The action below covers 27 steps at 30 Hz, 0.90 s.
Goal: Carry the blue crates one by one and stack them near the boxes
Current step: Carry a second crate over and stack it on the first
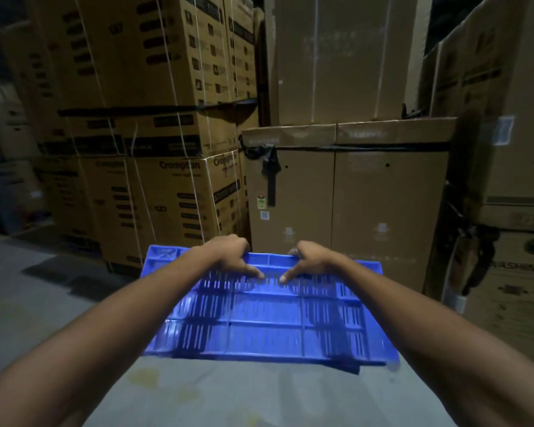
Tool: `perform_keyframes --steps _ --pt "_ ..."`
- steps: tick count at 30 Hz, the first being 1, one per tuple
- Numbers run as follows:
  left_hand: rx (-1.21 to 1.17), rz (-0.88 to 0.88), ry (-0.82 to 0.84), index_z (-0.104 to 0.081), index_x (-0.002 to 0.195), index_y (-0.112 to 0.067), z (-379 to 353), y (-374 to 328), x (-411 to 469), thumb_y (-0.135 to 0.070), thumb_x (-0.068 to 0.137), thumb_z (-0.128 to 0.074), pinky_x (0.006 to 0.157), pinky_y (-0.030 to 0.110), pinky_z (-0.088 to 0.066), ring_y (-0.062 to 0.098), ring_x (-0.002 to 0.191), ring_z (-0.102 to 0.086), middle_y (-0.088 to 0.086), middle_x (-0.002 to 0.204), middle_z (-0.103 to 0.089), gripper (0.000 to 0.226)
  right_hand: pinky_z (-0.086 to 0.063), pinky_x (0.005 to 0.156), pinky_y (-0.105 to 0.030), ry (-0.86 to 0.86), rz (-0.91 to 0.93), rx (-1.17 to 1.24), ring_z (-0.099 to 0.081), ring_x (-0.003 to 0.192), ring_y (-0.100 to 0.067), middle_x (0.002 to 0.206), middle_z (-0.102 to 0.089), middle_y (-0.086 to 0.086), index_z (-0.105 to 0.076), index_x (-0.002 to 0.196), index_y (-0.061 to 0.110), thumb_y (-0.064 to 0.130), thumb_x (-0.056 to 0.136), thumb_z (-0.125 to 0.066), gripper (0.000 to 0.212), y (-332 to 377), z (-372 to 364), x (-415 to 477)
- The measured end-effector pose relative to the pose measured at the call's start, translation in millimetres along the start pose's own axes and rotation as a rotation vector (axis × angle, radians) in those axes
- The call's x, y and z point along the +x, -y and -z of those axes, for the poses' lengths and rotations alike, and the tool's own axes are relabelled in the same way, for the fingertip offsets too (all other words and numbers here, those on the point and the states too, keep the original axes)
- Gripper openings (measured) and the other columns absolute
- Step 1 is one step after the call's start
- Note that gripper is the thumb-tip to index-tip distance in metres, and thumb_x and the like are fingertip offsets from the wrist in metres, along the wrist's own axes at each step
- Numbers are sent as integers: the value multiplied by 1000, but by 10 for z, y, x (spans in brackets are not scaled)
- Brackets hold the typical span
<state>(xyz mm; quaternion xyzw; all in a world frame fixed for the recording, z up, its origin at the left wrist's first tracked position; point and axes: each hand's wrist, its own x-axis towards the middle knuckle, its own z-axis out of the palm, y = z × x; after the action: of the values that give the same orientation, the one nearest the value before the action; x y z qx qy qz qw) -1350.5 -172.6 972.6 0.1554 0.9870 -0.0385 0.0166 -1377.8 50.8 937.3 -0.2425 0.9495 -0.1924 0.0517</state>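
A blue slotted plastic crate (269, 322) is held out in front of me, tipped so its long side wall faces up. My left hand (233, 255) and my right hand (310, 260) both grip its far upper rim, fingers curled over the edge and thumbs pressed on the slotted wall. The crate hangs above the grey floor, just short of the tall cardboard boxes (346, 192). Its inside is hidden from view.
Stacks of strapped cardboard boxes (154, 167) rise on the left, a wide carton bound with black strap straight ahead, and more cartons (512, 272) on the right. Grey concrete floor (43, 303) spreads out at the lower left. The place is dim.
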Motion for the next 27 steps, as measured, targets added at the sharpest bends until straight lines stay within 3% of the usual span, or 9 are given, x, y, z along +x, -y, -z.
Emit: perform_keyframes --steps 3,5,7,10,15,16,19,22,27 --pt "-272 48 108 -59 68 -21 -316 128 450 -63 65 -79 58 28 -43 12 64 -60 -8 66 -61 47 -40 62 -32 -56 -9 -278 -59 76 -23 73 -59 4 -59 80 20 70 61 -78 57 -36 -11 384" --pt "-375 25 141 -67 78 -17 -515 190 745 -48 70 -83 58 26 -45 8 62 -63 -4 71 -68 36 -39 65 -31 -90 -18 -369 -64 91 -28 91 -67 -3 -63 88 22 70 59 -78 57 -165 -45 596" --pt "-376 -12 107 -71 95 -12 -653 226 1049 -42 74 -83 59 25 -45 13 69 -66 1 80 -71 39 -36 67 -31 -116 -33 -419 -64 100 -29 104 -70 -7 -67 101 22 69 61 -78 62 -353 -36 800" --pt "-221 -99 -26 -68 99 -14 -710 264 1549 -52 73 -78 64 31 -44 24 85 -64 5 87 -68 48 -35 68 -32 -149 -94 -437 -63 104 -30 109 -68 -6 -66 107 22 67 63 -78 65 -601 36 1051" --pt "-31 -288 -115 -64 107 -18 -502 391 2277 -58 76 -73 65 32 -39 28 95 -62 4 94 -65 51 -43 69 -32 -67 -315 -292 -64 91 -26 86 -61 1 -61 90 18 70 57 -79 65 -916 231 1474" --pt "6 -333 -125 -63 103 -19 -464 421 2404 -59 76 -72 65 32 -39 30 95 -62 5 94 -65 49 -47 69 -31 -11 -358 -255 -64 85 -23 82 -64 2 -63 87 15 69 56 -81 65 -975 256 1556" --pt "69 -424 -146 -51 81 -23 -390 502 2752 -59 73 -74 63 33 -39 35 90 -63 4 80 -59 43 -48 63 -27 82 -400 -145 -63 71 -20 74 -67 0 -66 77 14 48 66 -87 41 -1165 223 1786" --pt "82 -467 -139 -51 81 -23 -393 561 3043 -56 73 -75 64 34 -40 35 89 -62 6 83 -61 42 -50 63 -28 -17 -401 -65 -65 63 -16 64 -66 4 -66 80 15 29 71 -86 26 -1346 129 1974" --pt "50 -462 -127 -65 95 -21 -490 694 3556 -57 72 -75 65 35 -44 32 93 -62 5 91 -65 44 -51 66 -32 -105 -417 -230 -66 76 -15 68 -67 8 -70 88 20 45 68 -82 34 -1501 177 2306"
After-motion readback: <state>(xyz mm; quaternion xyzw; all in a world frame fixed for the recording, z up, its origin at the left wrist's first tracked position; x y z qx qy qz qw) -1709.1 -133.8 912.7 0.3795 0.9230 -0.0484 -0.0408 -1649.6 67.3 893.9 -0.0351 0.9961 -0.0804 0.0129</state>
